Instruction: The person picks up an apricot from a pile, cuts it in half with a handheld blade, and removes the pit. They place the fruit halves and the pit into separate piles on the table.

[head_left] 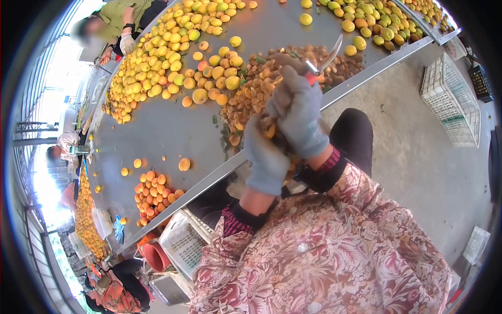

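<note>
My right hand (302, 112), in a grey glove, is closed round a curved knife (331, 56) with a red handle. Its bare metal blade points up and away from me. Just below, my gloved left hand (265, 159) is closed against the right one, with part of an orange apricot (270, 130) showing between them. Both hands are over the near edge of the metal table (172, 128). Beyond them lies a brownish heap of pits or cut apricot pieces (256, 86), partly hidden by my right hand.
Yellow apricots (151, 68) are heaped at the far side, greener ones (381, 21) at upper right. A small orange pile (154, 193) lies left. White crates (451, 99) stand on the floor at right, another white crate (184, 242) below the table. Other people work along the far side.
</note>
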Tool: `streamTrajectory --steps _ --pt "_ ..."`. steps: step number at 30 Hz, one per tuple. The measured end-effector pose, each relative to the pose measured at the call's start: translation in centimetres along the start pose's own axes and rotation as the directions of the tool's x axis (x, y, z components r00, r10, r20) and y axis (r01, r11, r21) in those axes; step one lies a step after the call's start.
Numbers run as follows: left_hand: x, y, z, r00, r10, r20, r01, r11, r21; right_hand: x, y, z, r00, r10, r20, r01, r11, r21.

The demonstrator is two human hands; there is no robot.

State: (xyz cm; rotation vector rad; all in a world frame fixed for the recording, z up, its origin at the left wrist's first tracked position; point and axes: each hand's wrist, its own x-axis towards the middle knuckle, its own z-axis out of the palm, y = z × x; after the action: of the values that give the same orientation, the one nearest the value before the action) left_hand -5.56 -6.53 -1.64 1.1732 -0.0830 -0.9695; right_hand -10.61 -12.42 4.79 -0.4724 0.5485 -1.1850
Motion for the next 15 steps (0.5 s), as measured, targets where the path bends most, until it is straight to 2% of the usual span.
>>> streamTrajectory --steps 1,3,5,7,9,10,11,12,13,14,15 --pt "0.2 -0.2 -0.7 1.0 -0.001 0.001 0.001 1.0 0.0 0.3 -0.1 0.0 0.996 0.077 -0.053 -0.071 0.991 0.11" --pt "-0.3 1.2 -0.7 0.968 -0.197 0.152 0.211 0.974 -0.079 1.2 0.6 -0.5 0.997 0.062 -0.037 -0.059 0.994 0.091" --pt "-0.8 2.5 0.4 0.959 -0.249 0.133 0.258 0.965 -0.052 2.1 1.4 -0.7 0.992 0.08 -0.096 -0.056 0.973 0.225" --pt "-0.5 3.0 0.2 0.952 -0.291 0.1 0.295 0.955 -0.037 3.3 2.1 -2.0 0.987 0.073 -0.142 -0.048 0.984 0.173" --pt "0.4 3.6 -0.5 0.895 -0.396 0.204 0.423 0.9 -0.108 3.6 1.6 -3.7 0.986 0.135 0.094 -0.153 0.963 0.221" --pt "0.4 4.0 -0.4 0.903 -0.422 0.077 0.427 0.903 -0.051 3.6 1.0 -4.5 0.948 0.21 0.239 -0.255 0.951 0.177" --pt "0.5 4.0 -0.8 0.904 -0.42 0.074 0.425 0.904 -0.057 2.9 0.5 -4.0 0.946 0.215 0.242 -0.261 0.95 0.173" --pt "0.7 4.0 -1.4 0.926 -0.354 0.129 0.351 0.935 0.045 1.8 -0.4 -3.1 0.939 0.26 0.226 -0.247 0.965 -0.085" --pt "0.9 3.8 -1.8 0.937 -0.29 0.194 0.267 0.954 0.141 1.2 -0.9 -2.7 0.934 0.297 0.2 -0.218 0.915 -0.34" --pt "0.8 3.8 -1.6 0.936 -0.292 0.196 0.269 0.953 0.137 1.0 -0.6 -2.8 0.911 0.382 0.155 -0.299 0.872 -0.388" --pt "0.8 3.8 -1.3 0.955 -0.244 0.17 0.231 0.968 0.095 0.8 0.1 -3.3 0.911 0.382 0.157 -0.297 0.87 -0.393"
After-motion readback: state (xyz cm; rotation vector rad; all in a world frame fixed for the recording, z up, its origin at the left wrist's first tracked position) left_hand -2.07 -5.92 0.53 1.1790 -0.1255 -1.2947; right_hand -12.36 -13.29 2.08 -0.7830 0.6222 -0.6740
